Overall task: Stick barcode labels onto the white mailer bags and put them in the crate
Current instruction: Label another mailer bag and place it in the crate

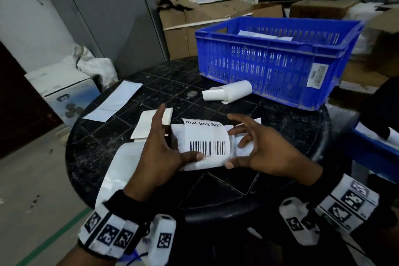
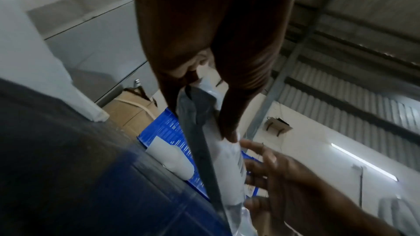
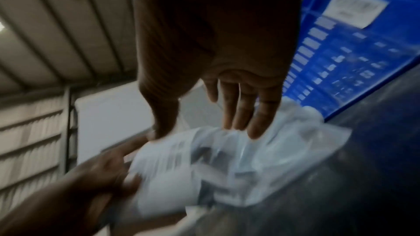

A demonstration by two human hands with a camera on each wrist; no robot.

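A white mailer bag [image 1: 244, 149] lies crumpled at the near middle of the black round table [image 1: 216, 196]. A barcode label [image 1: 207, 136] reading "mai bng 001" curves over it. My left hand [image 1: 170, 142] pinches the bag and label, thumb on the barcode's lower left corner and fingers behind. In the left wrist view that hand [image 2: 216, 78] holds the bag [image 2: 229, 164] edge-on. My right hand [image 1: 250, 147] is spread, its thumb at the label's lower right corner and its fingertips touching the bag; the blurred right wrist view shows those straight fingers [image 3: 240, 110] on it. The blue crate [image 1: 280, 60] stands at the back right.
One white bag [image 1: 263, 34] lies in the crate. A curled white sheet [image 1: 228, 93] sits in front of the crate, another flat mailer bag [image 1: 114, 101] at the table's left, and backing papers [image 1: 144, 125] lie behind my left hand. Cardboard boxes [image 1: 194, 17] stand behind the table.
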